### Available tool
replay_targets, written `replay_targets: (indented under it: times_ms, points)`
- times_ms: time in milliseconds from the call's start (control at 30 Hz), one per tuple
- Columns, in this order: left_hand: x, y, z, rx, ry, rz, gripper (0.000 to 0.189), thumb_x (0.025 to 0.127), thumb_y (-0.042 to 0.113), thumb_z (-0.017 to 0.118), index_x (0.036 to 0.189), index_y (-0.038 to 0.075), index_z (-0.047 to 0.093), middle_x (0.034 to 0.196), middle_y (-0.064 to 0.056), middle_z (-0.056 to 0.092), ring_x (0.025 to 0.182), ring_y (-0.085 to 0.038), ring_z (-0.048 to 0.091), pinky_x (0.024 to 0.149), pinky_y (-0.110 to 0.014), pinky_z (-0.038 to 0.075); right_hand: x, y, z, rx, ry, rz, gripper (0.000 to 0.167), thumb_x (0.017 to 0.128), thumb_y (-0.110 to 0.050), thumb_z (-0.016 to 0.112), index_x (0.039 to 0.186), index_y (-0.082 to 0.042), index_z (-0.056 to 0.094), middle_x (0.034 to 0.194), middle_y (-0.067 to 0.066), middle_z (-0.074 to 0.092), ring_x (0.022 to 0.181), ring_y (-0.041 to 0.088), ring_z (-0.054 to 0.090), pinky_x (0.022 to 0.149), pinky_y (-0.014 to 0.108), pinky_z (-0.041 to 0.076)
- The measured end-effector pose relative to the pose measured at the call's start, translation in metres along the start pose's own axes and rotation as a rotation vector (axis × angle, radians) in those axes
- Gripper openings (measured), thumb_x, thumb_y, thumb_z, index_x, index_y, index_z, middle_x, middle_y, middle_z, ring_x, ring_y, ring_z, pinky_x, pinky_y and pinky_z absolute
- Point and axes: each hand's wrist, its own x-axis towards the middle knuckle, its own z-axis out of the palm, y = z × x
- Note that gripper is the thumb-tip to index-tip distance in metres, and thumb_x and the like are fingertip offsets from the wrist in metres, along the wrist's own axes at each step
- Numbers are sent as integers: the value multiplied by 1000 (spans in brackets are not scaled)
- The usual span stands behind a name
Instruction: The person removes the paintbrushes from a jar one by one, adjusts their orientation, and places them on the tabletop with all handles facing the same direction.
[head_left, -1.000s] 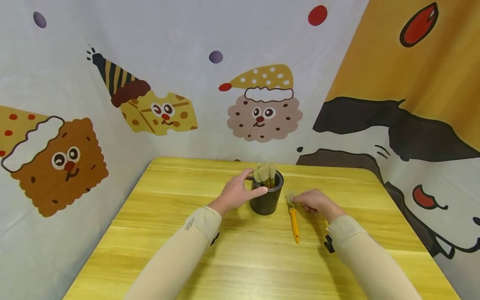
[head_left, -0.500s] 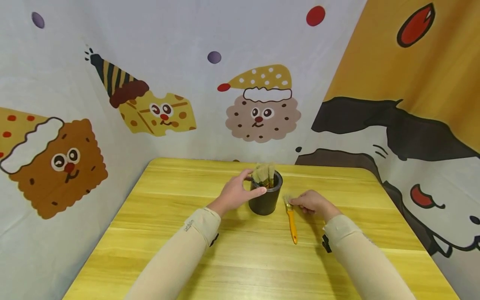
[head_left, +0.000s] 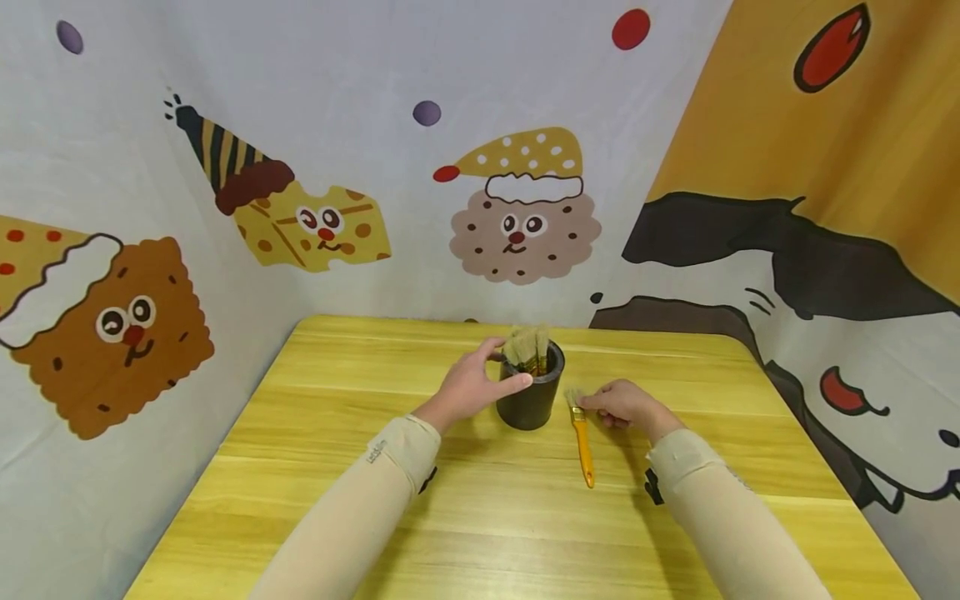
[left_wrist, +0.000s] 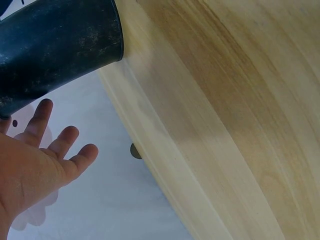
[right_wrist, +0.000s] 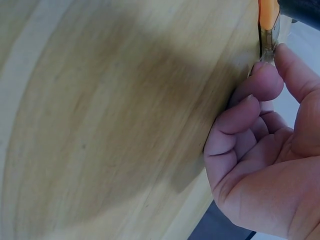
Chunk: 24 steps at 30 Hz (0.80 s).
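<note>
A black cup (head_left: 527,406) stands on the wooden table with several bristle brushes (head_left: 528,348) bunched in it, bristles up. My left hand (head_left: 474,383) holds the cup at its rim, thumb across the near side and index finger at the left. In the left wrist view, the other fingers (left_wrist: 64,142) spread away from the cup wall (left_wrist: 60,47). Right of the cup, a paintbrush (head_left: 582,443) with an orange-yellow handle points its handle toward me. My right hand (head_left: 624,402) pinches it at the bristle end between thumb and index finger; the remaining fingers are curled.
The yellow wood-grain table (head_left: 322,467) ends at a back edge close behind the cup. A fabric backdrop (head_left: 405,275) with cartoon food and animal prints hangs behind it and along both sides. Dark bands show at both sleeve cuffs.
</note>
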Motion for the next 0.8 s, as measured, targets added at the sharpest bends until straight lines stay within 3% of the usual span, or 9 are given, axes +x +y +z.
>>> replay_targets:
  times_ms: [367, 600, 800]
  points:
    - [0, 0, -1, -7, -2, -3, 94, 90, 78, 69, 165, 34, 36, 157, -8, 58, 139, -39, 60, 110, -59, 52, -1, 0, -1, 6, -21, -3, 48, 103, -49, 70, 76, -14, 53, 65, -1, 51, 54, 14, 40, 53, 28, 31]
    - [-1, 1, -1, -16, -3, -6, 93, 89, 77, 70, 165, 35, 36, 157, -8, 58, 140, -39, 59, 110, -60, 52, -3, 1, 0, 28, -37, -32, 39, 104, -45, 71, 114, -8, 67, 72, -1, 54, 59, 14, 47, 54, 29, 34]
    - [-2, 1, -1, -33, -6, -1, 93, 90, 75, 71, 166, 33, 36, 157, -10, 58, 142, -42, 57, 110, -60, 52, -6, 0, -1, 43, -49, -49, 38, 104, -40, 72, 119, -6, 64, 74, 0, 57, 61, 14, 49, 55, 28, 36]
